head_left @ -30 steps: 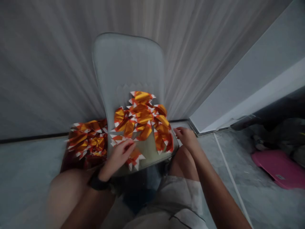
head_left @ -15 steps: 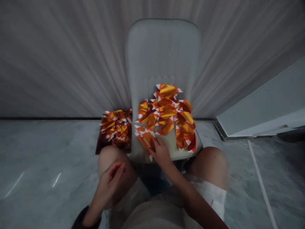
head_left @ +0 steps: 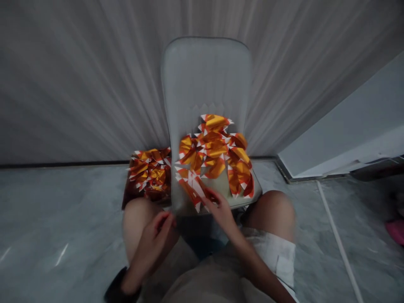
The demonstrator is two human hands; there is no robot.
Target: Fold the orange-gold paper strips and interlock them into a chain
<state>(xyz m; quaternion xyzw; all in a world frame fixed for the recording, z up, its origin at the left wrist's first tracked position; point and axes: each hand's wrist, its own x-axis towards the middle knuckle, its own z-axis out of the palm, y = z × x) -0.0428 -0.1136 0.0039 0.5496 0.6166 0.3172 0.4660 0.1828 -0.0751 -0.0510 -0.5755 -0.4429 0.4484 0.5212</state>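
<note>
Several orange-and-gold wrappers (head_left: pixel 215 147) with white jagged ends lie heaped on the seat of a pale chair (head_left: pixel 206 71). At the seat's front left, my right hand (head_left: pixel 219 209) has its thumb and fingers closed on a wrapper (head_left: pixel 197 185), whose whitish side shows. My left hand (head_left: pixel 156 235) is over my left thigh, off the chair, its fingers curled with thumb and fingertips close together. Whether anything small is between them cannot be made out.
A dark red box (head_left: pixel 129 193) full of similar wrappers stands left of the chair. Behind is a grey curtain (head_left: pixel 94 84); a pale panel (head_left: pixel 341 122) rises at right. My knees flank the seat's front edge. A pink item (head_left: pixel 395 230) lies at far right.
My right hand has lifted a wrapper slightly from the front-left pile, turning its whitish side up. My left hand has come a little nearer the chair. The view has shifted slightly.
</note>
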